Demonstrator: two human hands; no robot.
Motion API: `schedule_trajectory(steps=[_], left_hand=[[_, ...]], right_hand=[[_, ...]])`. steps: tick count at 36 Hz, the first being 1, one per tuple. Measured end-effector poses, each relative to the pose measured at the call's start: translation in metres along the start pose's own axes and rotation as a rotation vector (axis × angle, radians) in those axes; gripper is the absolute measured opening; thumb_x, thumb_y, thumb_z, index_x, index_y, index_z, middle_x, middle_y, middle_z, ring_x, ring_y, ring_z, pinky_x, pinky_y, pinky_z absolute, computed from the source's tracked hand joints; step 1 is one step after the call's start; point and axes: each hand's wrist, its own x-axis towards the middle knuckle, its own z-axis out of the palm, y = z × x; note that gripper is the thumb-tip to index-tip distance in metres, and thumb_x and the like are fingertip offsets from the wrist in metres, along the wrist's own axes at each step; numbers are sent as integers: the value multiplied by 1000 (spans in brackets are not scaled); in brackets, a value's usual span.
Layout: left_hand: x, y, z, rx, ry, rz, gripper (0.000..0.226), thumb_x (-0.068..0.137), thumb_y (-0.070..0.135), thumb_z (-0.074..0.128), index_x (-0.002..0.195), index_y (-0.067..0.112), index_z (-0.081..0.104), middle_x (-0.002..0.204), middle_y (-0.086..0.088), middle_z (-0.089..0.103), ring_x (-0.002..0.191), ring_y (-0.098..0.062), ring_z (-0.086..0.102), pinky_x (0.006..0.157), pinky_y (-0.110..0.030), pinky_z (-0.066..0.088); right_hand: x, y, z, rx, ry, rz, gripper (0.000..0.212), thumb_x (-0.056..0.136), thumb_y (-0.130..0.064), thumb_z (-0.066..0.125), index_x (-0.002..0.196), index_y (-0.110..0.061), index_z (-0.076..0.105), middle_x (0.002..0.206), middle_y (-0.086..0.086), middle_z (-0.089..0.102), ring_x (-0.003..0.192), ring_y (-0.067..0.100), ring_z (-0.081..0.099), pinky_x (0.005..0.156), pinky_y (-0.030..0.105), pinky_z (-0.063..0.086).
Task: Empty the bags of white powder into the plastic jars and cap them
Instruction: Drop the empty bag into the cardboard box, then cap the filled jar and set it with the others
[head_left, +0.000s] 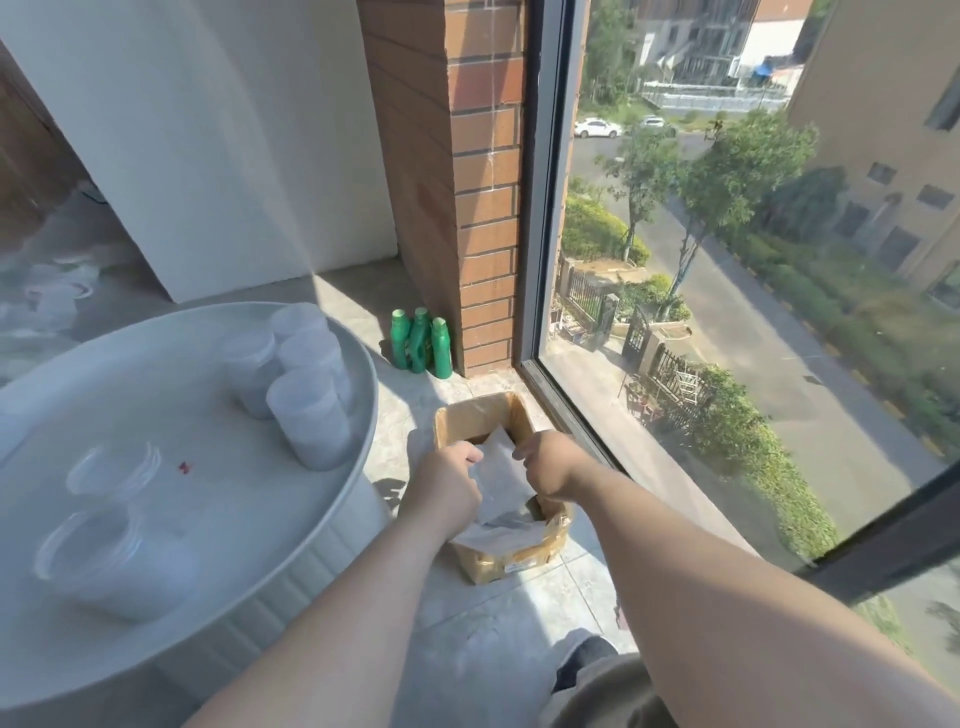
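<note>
Left hand (449, 478) and right hand (550, 462) both pinch the top edge of a crinkly white bag (501, 470), fingers curled tight, over an open brown cardboard box (470, 421) on the floor tiles. The box's sticker is unreadable. Frosted capped jars (311, 415) stand far right on the round white ribbed table (332, 525) and clear open jars (104, 556) near left. The box sits tight beside the window frame (540, 312).

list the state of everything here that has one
cardboard box: open, bags inside
white bag: upright in box, held at top
left hand: grips the bag
right hand: grips the bag
far jars: capped, upright
near jars: uncapped, upright
green bottles: capped, upright
</note>
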Motion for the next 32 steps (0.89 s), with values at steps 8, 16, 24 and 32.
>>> schedule_trajectory(steps=[8,16,24,32], left_hand=[[-35,27,-50,-54,191,148,40,88,4,46,118,24,63,116,5,66,100,-14,61,84,-25,49],[-88,22,-124,-147,408,262,33,89,3,51,110,23,68,100,9,68,94,-10,63,85,-23,51],[-130,-35,-193,-199,717,295,17,91,13,58,97,26,66,92,13,71,85,-9,69,83,-33,56],[-152,-119,-250,-189,1095,-102,14,91,7,55,100,12,64,94,0,67,92,-25,62,71,-22,36]], right_hand=[[-38,-68,-31,-110,170,-192,46,89,1,44,124,-14,70,122,7,71,108,27,67,88,25,50],[-84,-142,-34,-36,278,-355,28,91,-14,52,91,-31,75,99,-1,72,87,20,66,73,28,54],[-119,-214,5,6,141,-496,21,86,-11,62,95,-19,79,96,-4,76,91,19,69,87,35,56],[-116,-256,77,99,-182,-469,43,75,-20,86,114,-18,66,91,-11,65,82,10,62,72,19,49]])
